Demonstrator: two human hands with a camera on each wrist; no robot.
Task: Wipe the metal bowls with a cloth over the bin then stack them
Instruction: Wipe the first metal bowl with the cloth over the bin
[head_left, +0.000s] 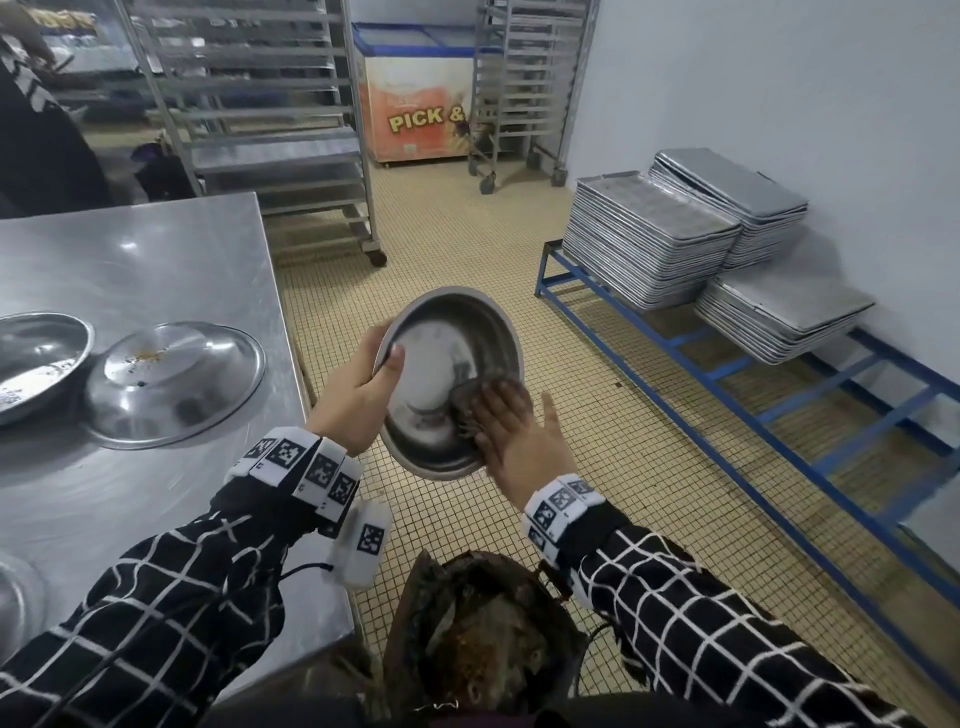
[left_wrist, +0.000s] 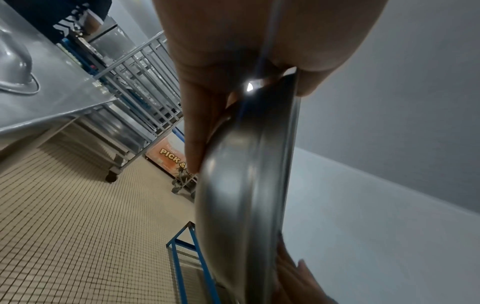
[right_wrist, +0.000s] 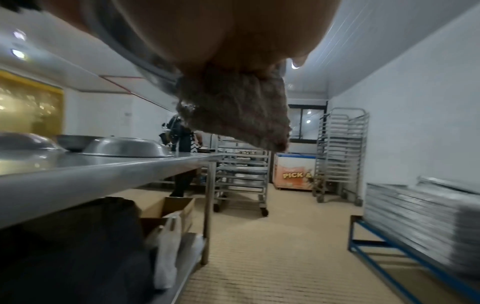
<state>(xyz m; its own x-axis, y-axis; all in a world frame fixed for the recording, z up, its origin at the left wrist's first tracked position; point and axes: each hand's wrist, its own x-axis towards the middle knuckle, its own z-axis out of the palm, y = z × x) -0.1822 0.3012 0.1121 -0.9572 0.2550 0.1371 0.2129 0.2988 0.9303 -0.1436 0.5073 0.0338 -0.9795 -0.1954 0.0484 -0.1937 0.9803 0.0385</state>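
Gripping the metal bowl (head_left: 441, 364) by its rim, the left hand (head_left: 358, 384) is tilting it above the bin (head_left: 483, 639). The right hand (head_left: 519, 431), fingers flat, is pressing a cloth (head_left: 470, 402) inside it. Beside the bin, two bowls (head_left: 171, 379) are lying on the table (head_left: 156, 249).

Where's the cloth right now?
In the head view the cloth sits inside the tilted bowl, pressed against its right inner wall under the right hand, above the bin.
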